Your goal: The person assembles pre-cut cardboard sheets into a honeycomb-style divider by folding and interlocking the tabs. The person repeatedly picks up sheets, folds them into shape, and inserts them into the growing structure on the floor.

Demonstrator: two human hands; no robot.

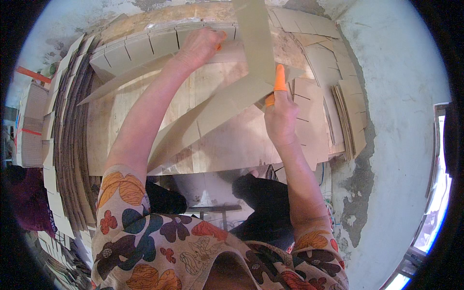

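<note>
My right hand [282,108], with orange finger covers, pinches cardboard strips where they meet. One long strip [212,113] slants down from there toward the near left edge of the table. Another strip [256,38] stands up past the far side. My left hand [200,46], also with orange fingertip covers, reaches to the far side with fingers closed at a row of slotted cardboard strips [154,41]. What its fingertips grip is partly hidden. Below that hand, a further strip [121,83] lies slanted, its pointed end toward the left.
A wooden table [217,152] lies under the work. Tall stacks of slotted cardboard [72,130] line its left side. More slotted pieces [309,104] and an upright bundle [349,118] sit at the right, beside a peeling white wall [396,106]. A metal frame [215,209] shows below.
</note>
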